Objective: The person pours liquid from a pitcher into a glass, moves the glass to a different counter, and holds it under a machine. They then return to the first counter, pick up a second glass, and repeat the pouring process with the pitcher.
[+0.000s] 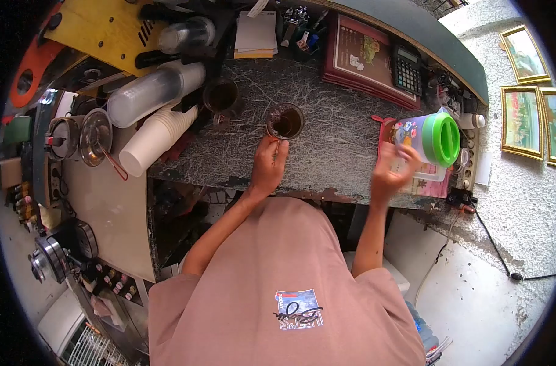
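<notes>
**Spotter:** Head view hides a good deal from you. Your right hand (pixel 393 171) is blurred, so I cannot tell whether its fingers actually close on the green-lidded jug (pixel 433 139) just past them or only touch its side.

**Operator:** And my left?

**Spotter:** Your left hand (pixel 268 163) is stretched forward, fingertips pinching the near rim of the glass of dark drink (pixel 285 121) on the marbled counter (pixel 333 152). A second dark glass (pixel 221 96) stands beyond and to the left of that grip, part-covered by the stacked plastic cups (pixel 153 137). Your shirt blocks everything under your elbows.
</notes>
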{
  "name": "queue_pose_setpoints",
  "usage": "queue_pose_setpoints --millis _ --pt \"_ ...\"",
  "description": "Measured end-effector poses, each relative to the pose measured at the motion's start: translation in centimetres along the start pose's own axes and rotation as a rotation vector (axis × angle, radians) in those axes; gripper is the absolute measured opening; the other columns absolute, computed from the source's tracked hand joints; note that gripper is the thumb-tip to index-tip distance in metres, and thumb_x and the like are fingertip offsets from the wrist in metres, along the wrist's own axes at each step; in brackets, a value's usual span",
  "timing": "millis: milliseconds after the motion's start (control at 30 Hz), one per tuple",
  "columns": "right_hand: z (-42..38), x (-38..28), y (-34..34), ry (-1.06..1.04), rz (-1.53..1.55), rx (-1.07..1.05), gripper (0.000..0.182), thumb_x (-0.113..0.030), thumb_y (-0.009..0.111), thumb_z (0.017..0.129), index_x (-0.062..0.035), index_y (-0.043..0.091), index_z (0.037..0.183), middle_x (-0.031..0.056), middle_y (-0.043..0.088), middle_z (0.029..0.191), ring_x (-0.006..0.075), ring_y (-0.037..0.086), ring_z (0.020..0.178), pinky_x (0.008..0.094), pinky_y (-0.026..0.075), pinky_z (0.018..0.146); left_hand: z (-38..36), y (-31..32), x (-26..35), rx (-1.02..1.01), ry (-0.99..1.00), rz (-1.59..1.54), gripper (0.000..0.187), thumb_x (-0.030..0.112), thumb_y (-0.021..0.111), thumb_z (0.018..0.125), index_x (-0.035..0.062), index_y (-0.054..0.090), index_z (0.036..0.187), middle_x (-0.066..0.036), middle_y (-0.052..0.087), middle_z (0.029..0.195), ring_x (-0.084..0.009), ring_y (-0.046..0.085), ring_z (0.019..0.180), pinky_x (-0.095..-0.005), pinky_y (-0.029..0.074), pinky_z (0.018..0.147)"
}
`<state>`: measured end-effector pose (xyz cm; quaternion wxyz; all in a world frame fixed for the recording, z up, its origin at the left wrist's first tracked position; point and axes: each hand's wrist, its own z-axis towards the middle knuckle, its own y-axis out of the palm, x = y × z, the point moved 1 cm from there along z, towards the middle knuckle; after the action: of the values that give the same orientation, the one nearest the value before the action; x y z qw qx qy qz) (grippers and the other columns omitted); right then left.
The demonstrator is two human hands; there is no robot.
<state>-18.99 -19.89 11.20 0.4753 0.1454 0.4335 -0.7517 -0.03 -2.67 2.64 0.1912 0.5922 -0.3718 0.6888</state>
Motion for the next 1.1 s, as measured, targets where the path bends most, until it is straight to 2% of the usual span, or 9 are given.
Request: queue_pose_setpoints --millis 67,133,233,300,400,667,767,1000,1100 --pt "-0.4 -2.6 3.5 0.039 0.082 -0.446 0.046 -0.013 0.080 0.080 -0.0021 0.054 0.117 0.0125 0.057 0.112 0.0272 0.057 0.104 0.0403 0.045 0.094 -0.2 0.2 -0.2 0.054 -0.011 0.010 0.032 0.026 0.054 0.102 -0.0029 0.064 0.094 -0.014 0.055 0.106 -0.0231 0.058 0.087 -0.0385 0.048 0.073" --pt "-1.8 -2.6 7.7 0.026 0.284 -0.665 0.061 -0.015 0.083 0.076 -0.0036 0.053 0.128 0.0141 0.059 0.117 0.0302 0.057 0.114 0.0403 0.043 0.102 -0.3 0.2 -0.5 0.066 -0.032 0.023 0.031 0.026 0.054 0.102 -0.0027 0.065 0.099 -0.015 0.053 0.112 -0.0238 0.058 0.092 -0.0379 0.049 0.074" --pt "-3.2 -3.1 12.0 0.008 0.408 -0.820 0.074 -0.018 0.085 0.073 -0.0044 0.049 0.136 0.0152 0.060 0.122 0.0326 0.056 0.122 0.0402 0.042 0.107 -0.5 -0.3 0.7 0.096 -0.073 0.025 0.031 0.026 0.055 0.102 -0.0020 0.067 0.106 -0.016 0.050 0.123 -0.0247 0.060 0.099 -0.0364 0.051 0.077" --pt "-3.5 -3.4 13.7 0.147 0.526 -1.019 0.080 -0.019 0.087 0.071 -0.0055 0.047 0.139 0.0159 0.060 0.128 0.0322 0.056 0.124 0.0410 0.044 0.105 -0.5 -0.7 1.0 0.120 -0.088 0.014 0.031 0.026 0.055 0.102 -0.0015 0.067 0.108 -0.017 0.048 0.128 -0.0250 0.061 0.102 -0.0354 0.052 0.079" --pt "-3.6 -3.4 14.8 0.161 0.510 -1.126 0.077 -0.020 0.087 0.070 -0.0049 0.050 0.135 0.0160 0.060 0.131 0.0304 0.058 0.124 0.0422 0.047 0.103 -0.7 -1.1 0.5 0.094 -0.098 -0.019 0.032 0.028 0.057 0.101 -0.0020 0.069 0.105 -0.020 0.049 0.138 -0.0243 0.065 0.102 -0.0338 0.053 0.081" --pt "-5.0 -3.2 14.7 0.028 0.430 -1.036 0.065 -0.020 0.088 0.069 -0.0049 0.058 0.125 0.0132 0.068 0.118 0.0308 0.068 0.107 0.0401 0.055 0.088 -1.2 -2.0 0.0 0.115 -0.180 -0.160 0.034 0.029 0.063 0.097 -0.0034 0.070 0.094 -0.023 0.054 0.140 -0.0262 0.070 0.095 -0.0338 0.053 0.080" --pt "-5.8 -4.2 15.1 -0.058 0.420 -1.021 0.065 -0.021 0.088 0.068 -0.0050 0.059 0.124 0.0138 0.069 0.114 0.0327 0.069 0.103 0.0402 0.056 0.084 -2.4 -3.0 0.2 0.121 -0.210 -0.113 0.029 0.024 0.063 0.097 -0.0037 0.071 0.097 -0.021 0.054 0.140 -0.0256 0.065 0.111 -0.0332 0.053 0.084" --pt "-9.5 -8.7 15.0 -0.271 0.451 -1.062 0.070 -0.024 0.090 0.065 -0.0014 0.058 0.123 0.0163 0.069 0.113 0.0345 0.070 0.100 0.0417 0.056 0.083 -7.4 -8.8 0.9 0.167 -0.193 -0.071 0.025 0.021 0.070 0.091 -0.0026 0.070 0.099 -0.021 0.053 0.137 -0.0260 0.064 0.111 -0.0360 0.051 0.090" --pt "-11.8 -11.4 15.9 -0.381 0.466 -1.091 0.071 -0.026 0.089 0.065 0.0004 0.058 0.123 0.0175 0.069 0.113 0.0345 0.070 0.100 0.0418 0.056 0.083 -9.7 -11.5 0.4 0.187 -0.114 0.106 0.026 0.018 0.074 0.087 -0.0010 0.070 0.104 -0.019 0.052 0.138 -0.0278 0.063 0.112 -0.0370 0.049 0.092"
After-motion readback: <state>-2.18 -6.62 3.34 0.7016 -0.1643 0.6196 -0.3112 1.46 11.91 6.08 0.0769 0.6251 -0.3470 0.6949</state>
